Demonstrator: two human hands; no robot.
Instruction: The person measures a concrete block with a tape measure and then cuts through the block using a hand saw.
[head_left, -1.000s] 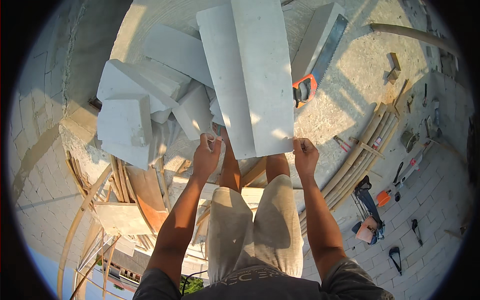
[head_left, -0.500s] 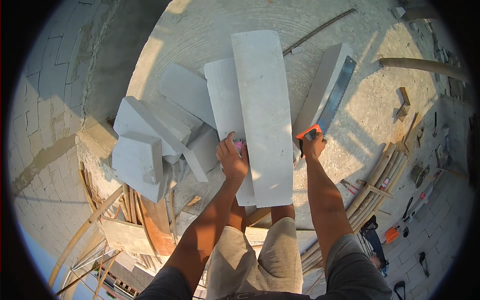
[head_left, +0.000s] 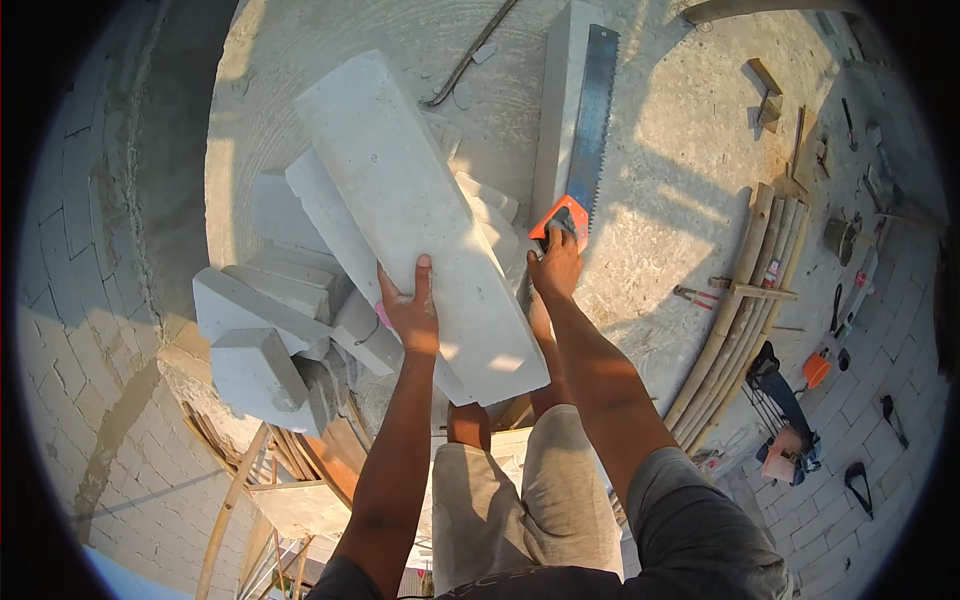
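Long pale grey aerated-concrete block [head_left: 420, 210], rough and chalky, lies tilted atop a heap of broken grey block pieces [head_left: 270, 330]. Left hand [head_left: 410, 310] rests flat on its near part, fingers extended, thumb at the edge. Right hand [head_left: 556, 268], arm stretched forward, is closed around the orange handle of a blue-bladed handsaw [head_left: 585, 130] lying on the gritty concrete slab [head_left: 660, 150].

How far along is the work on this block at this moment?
Done: the long grey block lies on the block pile, with the left hand pressed flat on it. In hand: the right hand is at the orange handle of the handsaw lying on the concrete. Left: no cut shows in the block; the saw blade is not on it yet.
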